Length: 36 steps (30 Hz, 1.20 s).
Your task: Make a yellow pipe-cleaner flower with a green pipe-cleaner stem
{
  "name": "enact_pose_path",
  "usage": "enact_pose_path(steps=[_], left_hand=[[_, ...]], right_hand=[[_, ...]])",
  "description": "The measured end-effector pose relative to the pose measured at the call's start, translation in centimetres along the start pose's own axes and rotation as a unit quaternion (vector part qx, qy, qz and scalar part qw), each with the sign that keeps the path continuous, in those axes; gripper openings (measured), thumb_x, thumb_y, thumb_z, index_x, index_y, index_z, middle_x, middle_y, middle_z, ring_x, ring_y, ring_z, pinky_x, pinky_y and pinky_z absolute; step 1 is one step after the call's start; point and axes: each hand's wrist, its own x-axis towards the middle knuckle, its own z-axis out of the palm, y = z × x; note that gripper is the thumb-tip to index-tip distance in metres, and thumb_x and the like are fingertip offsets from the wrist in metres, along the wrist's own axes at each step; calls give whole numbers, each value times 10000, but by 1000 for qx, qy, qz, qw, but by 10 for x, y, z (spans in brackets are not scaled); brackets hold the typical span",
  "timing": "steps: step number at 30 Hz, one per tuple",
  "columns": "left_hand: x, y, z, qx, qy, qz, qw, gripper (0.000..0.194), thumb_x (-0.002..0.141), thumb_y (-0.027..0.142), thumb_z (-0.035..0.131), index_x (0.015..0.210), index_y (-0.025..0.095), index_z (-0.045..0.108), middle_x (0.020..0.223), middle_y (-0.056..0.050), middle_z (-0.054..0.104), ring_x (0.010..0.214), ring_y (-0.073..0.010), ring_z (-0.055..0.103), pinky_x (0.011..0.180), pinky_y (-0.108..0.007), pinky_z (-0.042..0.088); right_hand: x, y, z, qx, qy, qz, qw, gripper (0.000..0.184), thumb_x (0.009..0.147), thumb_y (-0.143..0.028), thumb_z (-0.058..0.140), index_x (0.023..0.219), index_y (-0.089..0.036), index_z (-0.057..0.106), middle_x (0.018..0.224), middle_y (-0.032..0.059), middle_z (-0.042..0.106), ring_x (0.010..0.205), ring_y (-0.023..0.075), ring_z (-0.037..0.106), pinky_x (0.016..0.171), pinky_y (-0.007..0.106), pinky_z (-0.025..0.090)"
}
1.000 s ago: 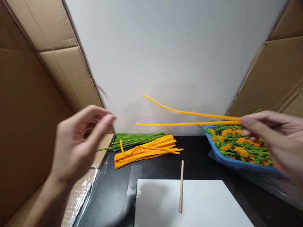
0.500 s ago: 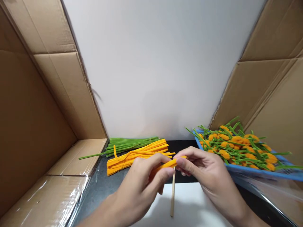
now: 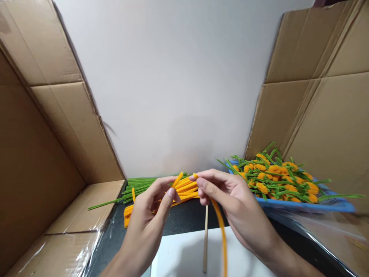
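My left hand [image 3: 152,207] pinches a short showing length of orange pipe cleaner [image 3: 177,179] between thumb and forefinger. My right hand [image 3: 227,196], a little apart from it, is closed on another orange length [image 3: 221,231]. Its tip pokes out above the thumb and its long tail curves down below the palm. Whether both ends belong to one pipe cleaner I cannot tell. Under my right fingers shows a thin wooden stick [image 3: 205,242]; its upper end is hidden. Behind the hands lie a bundle of orange pipe cleaners [image 3: 187,188] and green pipe cleaners [image 3: 138,186].
A blue basket [image 3: 343,207] at the right holds several orange flowers with green stems [image 3: 284,169]. A white sheet [image 3: 173,250] lies in front on the dark tabletop [image 3: 184,221]. Cardboard panels [image 3: 69,130] stand at both sides, with a pale wall behind.
My hands have moved apart, the left going leftward. A long orange tail now hangs from my right hand. The view has shifted slightly, so the basket sits further left.
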Motion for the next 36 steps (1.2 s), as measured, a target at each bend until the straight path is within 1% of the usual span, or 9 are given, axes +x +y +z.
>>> enact_pose_path(steps=[3,6,11,18,21,24,27,30,36], left_hand=[[-3,6,-1,18,14,31,999,265,921,432,556,973,208,688,689,-12,612,546,-103,451,463,-190,345],[-6,7,2,26,7,34,999,244,918,408,566,899,198,687,663,-6,612,523,-94,449,456,-184,351],[-6,5,3,29,-25,6,999,281,918,430,550,848,184,665,689,-18,626,583,-113,515,507,-191,402],[-3,4,1,71,-65,-22,995,277,903,433,563,866,173,651,714,-17,639,562,-112,529,482,-203,389],[-4,2,2,61,-28,-19,998,250,878,421,612,914,175,638,820,-26,669,593,-108,569,484,-192,414],[-6,-1,4,62,17,24,998,231,859,381,658,980,185,639,913,-27,681,663,-107,606,555,-194,472],[-8,-2,5,63,12,50,997,216,870,357,654,1004,189,668,926,-29,688,709,-112,618,614,-203,498],[-7,1,5,45,4,36,998,223,870,365,655,994,181,683,900,-33,693,724,-117,622,625,-202,498],[-12,4,5,-21,-18,-12,1000,285,820,428,692,906,158,665,845,-31,680,593,-92,548,468,-176,400]], right_hand=[[-6,-8,-1,-112,1,-37,993,249,826,-418,699,953,-219,776,665,18,618,511,92,473,469,214,392],[-10,-7,4,-130,1,-55,990,234,838,-402,680,948,-224,787,730,38,648,521,96,472,441,217,372],[-10,2,9,-92,-34,-25,995,242,838,-386,684,977,-215,786,775,49,664,531,88,468,448,215,362],[-8,19,6,-72,-23,-36,997,210,843,-363,692,922,-195,789,739,36,656,526,78,459,458,215,346],[-10,26,6,-53,-9,-26,998,201,845,-353,691,913,-184,775,703,23,639,527,80,471,457,208,351],[-11,29,8,-43,3,-15,999,206,815,-357,720,895,-170,759,711,23,649,547,87,509,467,200,384],[-12,29,11,1,15,-2,1000,220,763,-347,770,879,-163,733,709,19,658,563,93,547,495,198,416],[-12,26,15,51,22,18,998,237,727,-343,796,836,-151,711,708,23,665,574,96,561,527,203,429],[-26,21,19,39,29,16,999,264,728,-392,775,818,-148,730,746,38,677,604,110,554,553,224,433]])
